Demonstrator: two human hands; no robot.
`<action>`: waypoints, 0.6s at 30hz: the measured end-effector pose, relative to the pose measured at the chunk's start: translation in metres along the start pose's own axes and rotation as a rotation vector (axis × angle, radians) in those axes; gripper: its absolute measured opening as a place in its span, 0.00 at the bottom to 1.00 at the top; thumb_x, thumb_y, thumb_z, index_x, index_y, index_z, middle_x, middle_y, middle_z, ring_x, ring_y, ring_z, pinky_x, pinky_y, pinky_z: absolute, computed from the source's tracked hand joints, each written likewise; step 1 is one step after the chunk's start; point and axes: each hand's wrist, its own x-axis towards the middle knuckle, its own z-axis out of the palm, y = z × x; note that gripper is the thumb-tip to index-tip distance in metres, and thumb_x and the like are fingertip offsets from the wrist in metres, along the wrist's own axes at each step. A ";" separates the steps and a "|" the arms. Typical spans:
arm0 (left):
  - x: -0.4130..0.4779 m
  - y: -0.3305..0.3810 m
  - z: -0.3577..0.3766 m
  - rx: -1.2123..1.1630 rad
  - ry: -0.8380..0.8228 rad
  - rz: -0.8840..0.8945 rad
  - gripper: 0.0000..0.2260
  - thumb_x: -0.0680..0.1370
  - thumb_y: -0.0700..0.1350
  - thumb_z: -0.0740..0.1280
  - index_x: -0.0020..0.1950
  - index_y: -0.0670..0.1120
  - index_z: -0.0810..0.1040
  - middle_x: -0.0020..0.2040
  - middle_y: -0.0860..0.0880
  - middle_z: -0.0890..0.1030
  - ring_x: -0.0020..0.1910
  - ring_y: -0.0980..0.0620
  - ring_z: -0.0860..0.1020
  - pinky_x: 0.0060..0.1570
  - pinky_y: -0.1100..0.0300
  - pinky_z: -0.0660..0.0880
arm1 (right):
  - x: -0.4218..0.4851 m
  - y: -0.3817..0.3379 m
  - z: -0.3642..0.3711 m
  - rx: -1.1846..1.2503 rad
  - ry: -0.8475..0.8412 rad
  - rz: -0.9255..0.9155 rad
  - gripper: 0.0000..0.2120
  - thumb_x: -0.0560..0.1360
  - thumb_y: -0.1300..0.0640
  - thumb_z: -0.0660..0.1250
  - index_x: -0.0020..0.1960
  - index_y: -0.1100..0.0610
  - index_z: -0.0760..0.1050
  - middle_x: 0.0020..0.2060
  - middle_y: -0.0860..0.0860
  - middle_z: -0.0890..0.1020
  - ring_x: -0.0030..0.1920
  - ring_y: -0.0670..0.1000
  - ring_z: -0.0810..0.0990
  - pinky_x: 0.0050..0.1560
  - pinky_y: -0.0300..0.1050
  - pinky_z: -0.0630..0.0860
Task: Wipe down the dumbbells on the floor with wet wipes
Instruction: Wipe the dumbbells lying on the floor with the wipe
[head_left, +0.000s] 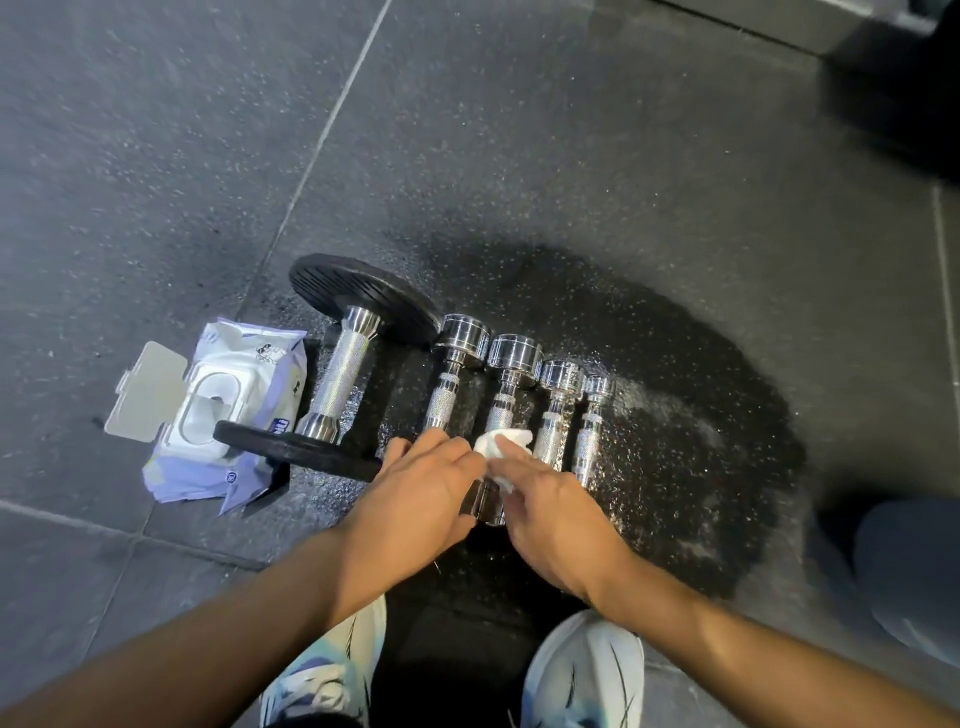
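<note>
Chrome dumbbells (511, 384) lie in a row on the wet, speckled rubber floor (571, 182). The right hand (556, 525) pinches a wet wipe (501, 447) on one handle; the left hand (421, 493) rests flat beside it. Print on the wipes pack (228, 410) is unreadable.

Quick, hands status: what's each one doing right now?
Left hand: open, resting flat on a chrome dumbbell.
Right hand: pinches the wet wipe against the neighbouring dumbbell.

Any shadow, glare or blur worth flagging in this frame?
Head view: a dark patch, likely the person's shadow, covers the speckled black rubber floor around the four small chrome dumbbells; glare glints on their heads; the crumpled white wet wipe in the right hand looks overexposed; top right corner dark, soft.
</note>
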 end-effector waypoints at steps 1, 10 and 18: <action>0.001 0.000 -0.001 0.003 -0.012 -0.007 0.22 0.74 0.52 0.73 0.67 0.54 0.72 0.60 0.57 0.73 0.64 0.53 0.67 0.61 0.51 0.66 | 0.001 -0.008 -0.002 0.036 0.025 0.084 0.19 0.83 0.64 0.56 0.72 0.57 0.74 0.70 0.56 0.77 0.63 0.50 0.81 0.59 0.22 0.66; 0.001 0.003 -0.003 0.012 -0.027 -0.027 0.20 0.75 0.53 0.73 0.65 0.53 0.73 0.61 0.57 0.73 0.64 0.53 0.67 0.61 0.52 0.66 | 0.039 -0.021 -0.010 1.187 0.243 0.693 0.18 0.75 0.73 0.57 0.58 0.57 0.75 0.54 0.59 0.79 0.53 0.55 0.78 0.54 0.49 0.74; 0.001 0.003 -0.003 -0.017 -0.051 -0.039 0.20 0.76 0.52 0.73 0.66 0.53 0.73 0.62 0.57 0.73 0.64 0.54 0.67 0.62 0.52 0.65 | 0.065 -0.006 -0.022 1.240 0.338 0.689 0.21 0.77 0.77 0.52 0.59 0.60 0.74 0.48 0.58 0.78 0.45 0.55 0.75 0.42 0.50 0.73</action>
